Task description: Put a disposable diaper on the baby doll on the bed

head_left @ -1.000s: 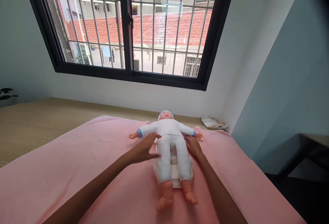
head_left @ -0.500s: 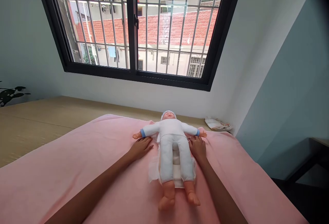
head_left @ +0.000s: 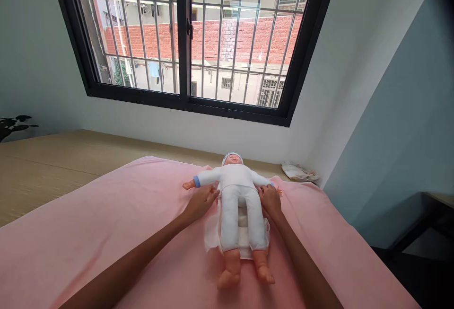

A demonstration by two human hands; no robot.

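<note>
A baby doll (head_left: 237, 175) in a white suit and cap lies on its back, arms spread and bare feet towards me. Beneath its hips and legs a white diaper (head_left: 244, 239) is laid out, showing between the legs and at both sides. My left hand (head_left: 201, 201) is at the doll's waist on the left, fingers pinched at the upper edge of the diaper. On the opposite side, my right hand (head_left: 270, 200) is closed at the diaper's other upper edge, below the doll's sleeve. The fingertips of both hands are partly hidden.
A pink blanket (head_left: 142, 233) covers the tan surface (head_left: 53, 157) under the doll. Near the wall lies a folded white item (head_left: 299, 172). A barred window (head_left: 184, 39) is ahead, a dark-framed table (head_left: 425, 219) at right, and plant leaves (head_left: 14, 124) at far left.
My left hand has moved slightly inward and up, its flat fingers now curled into a pinch. My right hand has shifted up a little, its fingers closing beside the waist.
</note>
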